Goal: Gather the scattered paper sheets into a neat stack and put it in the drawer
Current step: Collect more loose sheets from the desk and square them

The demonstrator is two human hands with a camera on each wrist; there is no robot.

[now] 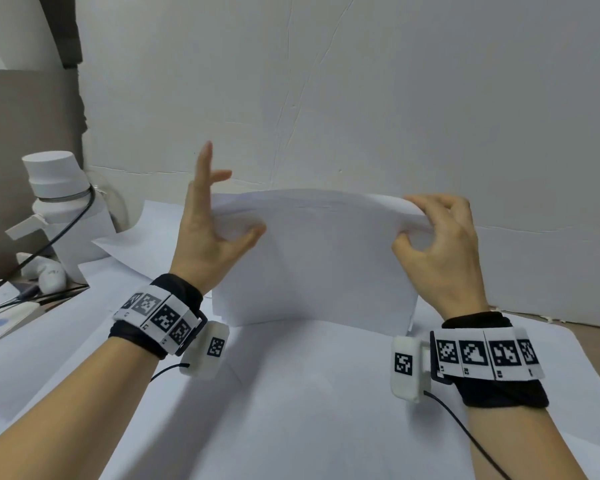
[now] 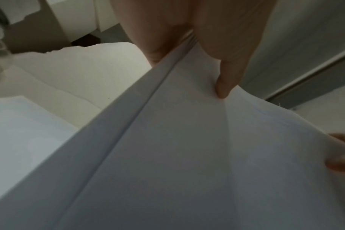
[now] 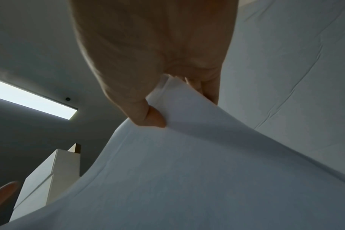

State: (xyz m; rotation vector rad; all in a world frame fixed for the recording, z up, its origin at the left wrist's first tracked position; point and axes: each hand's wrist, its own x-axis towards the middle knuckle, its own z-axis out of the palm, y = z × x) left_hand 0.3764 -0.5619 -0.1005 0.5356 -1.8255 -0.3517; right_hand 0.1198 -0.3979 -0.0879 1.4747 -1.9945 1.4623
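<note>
Paper stack (image 2: 167,155) layered edges, left hand (image 1: 208,233) pinching, bottle (image 1: 58,188) head-view only

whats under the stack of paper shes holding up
The stack stands on its lower edge on a white sheet covering the table, held by the left hand and right hand. Anything behind it is hidden.

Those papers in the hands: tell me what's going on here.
A person is squaring up a stack of white paper sheets, standing it on its lower edge on the table. The left hand pinches its left edge, the right hand grips the top right corner, and the top bows. More loose sheets still lie at the left. No drawer is in view.
</note>
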